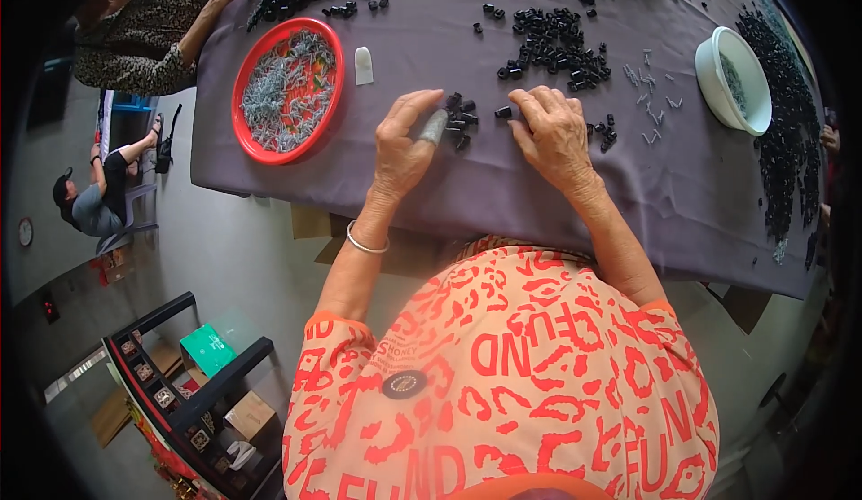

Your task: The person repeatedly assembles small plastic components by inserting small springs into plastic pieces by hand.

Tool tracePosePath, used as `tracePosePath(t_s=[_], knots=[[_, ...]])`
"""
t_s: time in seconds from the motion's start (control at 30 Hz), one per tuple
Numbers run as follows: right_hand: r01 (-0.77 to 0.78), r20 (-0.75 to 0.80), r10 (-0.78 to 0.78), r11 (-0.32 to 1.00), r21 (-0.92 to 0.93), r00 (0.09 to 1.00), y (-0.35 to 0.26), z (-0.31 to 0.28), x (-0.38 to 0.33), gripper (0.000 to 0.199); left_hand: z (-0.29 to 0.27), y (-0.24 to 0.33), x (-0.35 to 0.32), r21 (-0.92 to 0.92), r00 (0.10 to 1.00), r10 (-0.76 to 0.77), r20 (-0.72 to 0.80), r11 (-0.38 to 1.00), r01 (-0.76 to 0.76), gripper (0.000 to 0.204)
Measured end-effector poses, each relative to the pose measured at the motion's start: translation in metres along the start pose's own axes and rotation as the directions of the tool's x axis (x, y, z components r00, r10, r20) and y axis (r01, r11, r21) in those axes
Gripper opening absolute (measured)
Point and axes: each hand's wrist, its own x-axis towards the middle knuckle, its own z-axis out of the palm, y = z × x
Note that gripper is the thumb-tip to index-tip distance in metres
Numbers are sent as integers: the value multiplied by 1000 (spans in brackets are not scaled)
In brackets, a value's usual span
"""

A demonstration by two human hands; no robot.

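My right hand (554,132) has its thumb and forefinger bent around a small black plastic piece (503,112), just above the purple-grey cloth. Facing it, my left hand (401,141) rests on the cloth with fingers bent and the thumb apart from the forefinger. A greyish cover (435,127) sits over its thumb. Right beside that thumb lies a small heap of black pieces (462,116). I see nothing held in the left hand. More black pieces (608,132) lie by the right wrist, and a bigger heap (552,47) spreads beyond my hands.
A red tray (337,87) of thin clear-grey pieces stands left, near a white tab (363,65). Loose clear pieces (654,96) lie right, before a white bowl (709,74). Black piles (786,141) cover the right edge. Another person's arm (205,29) reaches in at far left.
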Motion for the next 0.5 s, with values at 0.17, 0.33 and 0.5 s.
tracePosePath(t_s=[0.17,0.33,0.5], knots=[[-18,172,12,999,36,985,-14,-3,10,52,-17,0,6,89,987,-111,116,991,101,53],[-136,436,73,984,115,897,-31,-7,30,67,-17,-6,20,270,938,67,341,949,-166,57],[-117,471,36,983,144,881,-41,8,42,54,-18,3,12,247,913,29,408,959,-140,53]])
